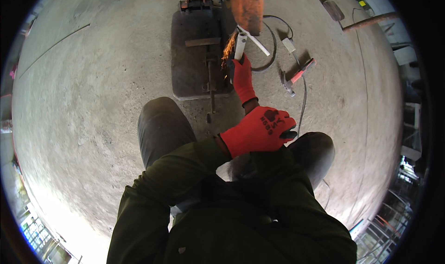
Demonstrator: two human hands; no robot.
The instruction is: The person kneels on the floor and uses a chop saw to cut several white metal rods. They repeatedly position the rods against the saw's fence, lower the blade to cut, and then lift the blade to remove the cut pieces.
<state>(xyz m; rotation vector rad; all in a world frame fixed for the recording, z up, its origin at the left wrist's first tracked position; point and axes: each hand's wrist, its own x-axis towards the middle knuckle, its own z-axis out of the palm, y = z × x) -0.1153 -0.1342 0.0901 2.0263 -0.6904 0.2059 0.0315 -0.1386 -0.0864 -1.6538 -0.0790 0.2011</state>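
My right hand, in a red glove with dark fingertips, is closed around a pale metal piece with a hole near its end. The piece stands against the lower part of an orange cut-off saw, and orange sparks spray along its left side. Lying across my right forearm, my left hand wears a matching red glove. Its fingers are curled around the forearm, though their undersides are hidden. Beside the metal piece a light rod slants out from the saw.
The saw's dark base plate with a clamp screw lies on the concrete floor. To the right are a red-handled hammer, a black cable, and a small pale box. A rusty bar lies farther right, a thin rod left.
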